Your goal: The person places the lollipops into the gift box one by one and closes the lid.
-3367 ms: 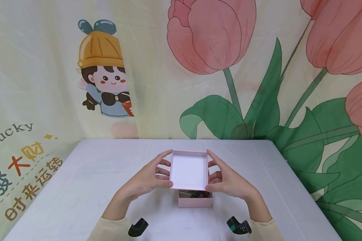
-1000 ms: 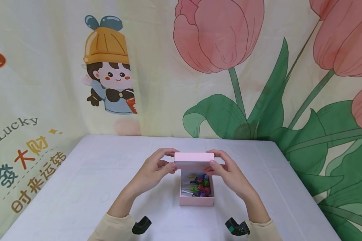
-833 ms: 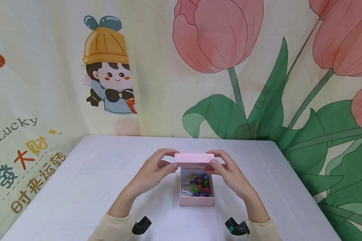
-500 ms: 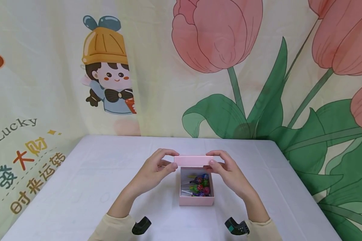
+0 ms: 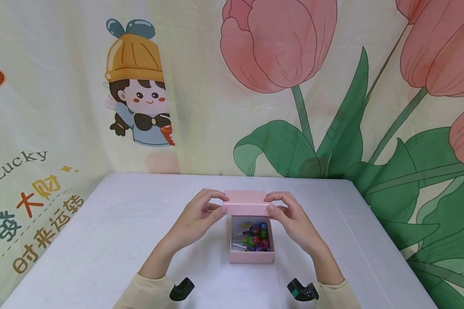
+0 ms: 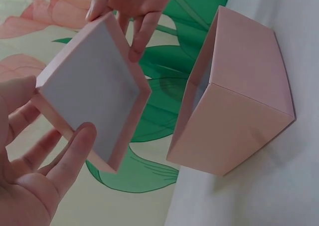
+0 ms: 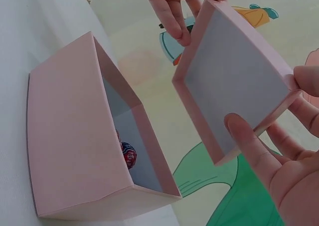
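Observation:
A pink box lid (image 5: pixel 246 203) with a white inside is held between both hands, above and behind the open pink box (image 5: pixel 252 257). My left hand (image 5: pixel 197 218) grips the lid's left side, and my right hand (image 5: pixel 294 219) grips its right side. In the left wrist view the lid (image 6: pixel 92 89) faces the box with its hollow side, apart from the box rim. Inside the box lie several lollipops (image 5: pixel 257 240) in shiny coloured wrappers, their white sticks pointing left. The right wrist view shows only one wrapped lollipop (image 7: pixel 128 155) past the box wall.
The box stands on a table with a white cloth (image 5: pixel 139 240). Behind the table hangs a curtain (image 5: pixel 201 98) printed with tulips, a cartoon figure and lettering. Black devices (image 5: pixel 181 289) sit at both wrists.
Earlier the lid stood upright with its white inside toward the head camera. It has since tipped over, so its pink front edge and top now show. The box stays put and its lollipops have come into view.

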